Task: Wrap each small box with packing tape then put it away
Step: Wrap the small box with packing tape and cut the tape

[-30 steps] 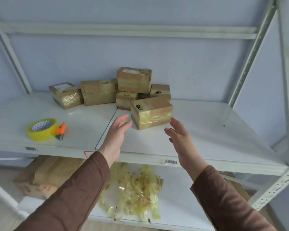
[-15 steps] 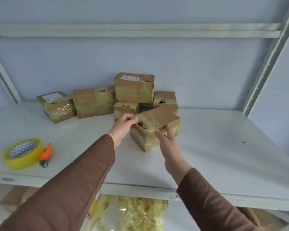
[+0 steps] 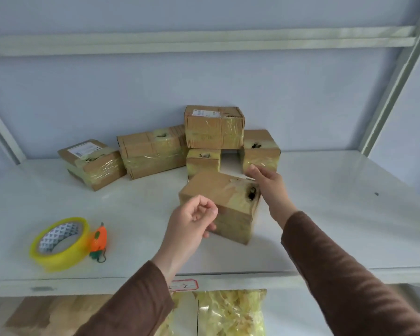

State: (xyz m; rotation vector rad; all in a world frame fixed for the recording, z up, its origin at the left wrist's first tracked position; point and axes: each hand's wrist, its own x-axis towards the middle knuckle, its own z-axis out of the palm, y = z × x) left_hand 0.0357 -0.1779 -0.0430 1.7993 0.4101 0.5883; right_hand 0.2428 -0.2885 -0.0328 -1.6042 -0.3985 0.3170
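Note:
A small cardboard box (image 3: 216, 190) banded with yellowish tape sits turned at an angle on the white shelf (image 3: 337, 214), a dark hole in its top right end. My right hand (image 3: 270, 187) grips its far right corner, fingers over the top edge. My left hand (image 3: 192, 221) is curled at the box's near left corner, knuckles against the front face, with nothing seen between its fingers. A roll of yellow packing tape (image 3: 60, 241) lies at the shelf's front left, and a small orange cutter (image 3: 99, 241) is beside it.
Several taped boxes are piled against the back wall (image 3: 153, 151), one stacked on top (image 3: 214, 127). A slanted shelf post (image 3: 393, 88) rises at the right. Below the shelf lie a heap of used yellow tape (image 3: 228, 314) and a cardboard box (image 3: 46, 316).
My hands reached the front box, lifted and turned it, and brought it nearer on the shelf. The left hand went from open to curled at its near corner.

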